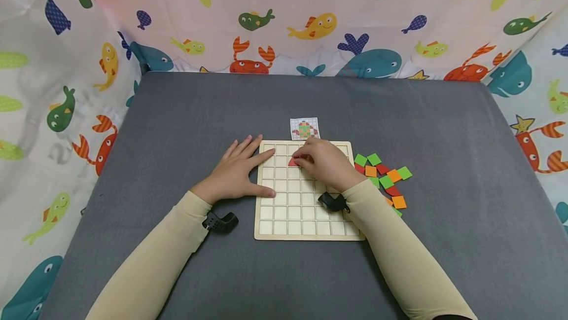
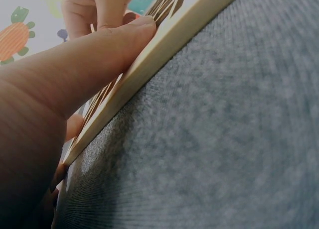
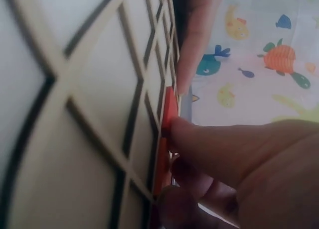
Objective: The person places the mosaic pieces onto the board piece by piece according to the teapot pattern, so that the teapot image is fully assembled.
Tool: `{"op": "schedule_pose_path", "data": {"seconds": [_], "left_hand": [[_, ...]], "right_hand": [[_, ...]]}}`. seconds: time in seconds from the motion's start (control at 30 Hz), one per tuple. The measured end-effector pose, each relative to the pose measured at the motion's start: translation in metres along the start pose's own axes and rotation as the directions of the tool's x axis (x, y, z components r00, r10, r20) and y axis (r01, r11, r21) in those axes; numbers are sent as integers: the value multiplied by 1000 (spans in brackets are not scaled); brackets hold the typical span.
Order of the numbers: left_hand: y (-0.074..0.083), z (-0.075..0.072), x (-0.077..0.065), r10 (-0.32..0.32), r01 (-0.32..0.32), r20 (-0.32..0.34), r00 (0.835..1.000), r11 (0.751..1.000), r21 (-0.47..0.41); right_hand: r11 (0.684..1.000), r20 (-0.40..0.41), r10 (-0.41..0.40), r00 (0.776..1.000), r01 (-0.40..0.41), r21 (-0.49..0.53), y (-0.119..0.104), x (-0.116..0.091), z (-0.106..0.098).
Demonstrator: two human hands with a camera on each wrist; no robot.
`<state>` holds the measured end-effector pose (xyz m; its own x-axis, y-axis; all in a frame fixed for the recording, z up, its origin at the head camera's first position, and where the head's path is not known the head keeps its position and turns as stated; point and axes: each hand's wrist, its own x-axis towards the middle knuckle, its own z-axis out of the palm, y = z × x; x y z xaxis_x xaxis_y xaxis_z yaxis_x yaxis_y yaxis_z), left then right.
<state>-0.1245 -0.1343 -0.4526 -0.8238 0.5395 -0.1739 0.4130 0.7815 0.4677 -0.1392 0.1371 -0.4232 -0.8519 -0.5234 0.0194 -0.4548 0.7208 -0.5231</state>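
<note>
A pale wooden grid board (image 1: pixel 287 236) lies on the table. My left hand (image 1: pixel 237 172) is spread over its left edge, thumb and fingers straight. In the left wrist view the left thumb (image 2: pixel 99 55) rests on the board's rim. My right hand (image 1: pixel 328 162) pinches a small red tile (image 1: pixel 293 162) at the upper middle of the grid. In the right wrist view the red tile (image 3: pixel 170 109) sits tilted against the cell dividers under the thumb. An orange-red tile (image 3: pixel 162 164) shows beside it, partly hidden by the fingers.
A small picture card (image 1: pixel 304 127) with a coloured grid pattern lies just beyond the board. Several green, orange and red tiles, among them an orange one (image 1: pixel 399 202), are scattered to the right, partly behind the right forearm. A sea-animal curtain (image 1: pixel 284 39) surrounds the grey table (image 1: pixel 213 108).
</note>
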Motion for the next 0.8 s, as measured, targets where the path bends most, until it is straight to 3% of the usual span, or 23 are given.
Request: {"op": "schedule_pose_path", "data": {"seconds": [0.27, 0.5, 0.67, 0.8], "left_hand": [[1, -2, 0, 5, -5, -5, 1000, 1000, -2], [-1, -1, -3, 1, -1, 1, 1000, 1000, -1], [-1, -2, -3, 2, -2, -2, 1000, 1000, 2], [-2, -1, -2, 9, -9, -4, 1000, 1000, -5]], "right_hand": [[999, -12, -35, 999, 35, -25, 3, -1, 1], [1000, 10, 0, 1000, 0, 24, 2, -1, 1], [1000, 12, -13, 1000, 13, 2, 1, -3, -3], [999, 14, 33, 999, -33, 2, 5, -8, -13]]}}
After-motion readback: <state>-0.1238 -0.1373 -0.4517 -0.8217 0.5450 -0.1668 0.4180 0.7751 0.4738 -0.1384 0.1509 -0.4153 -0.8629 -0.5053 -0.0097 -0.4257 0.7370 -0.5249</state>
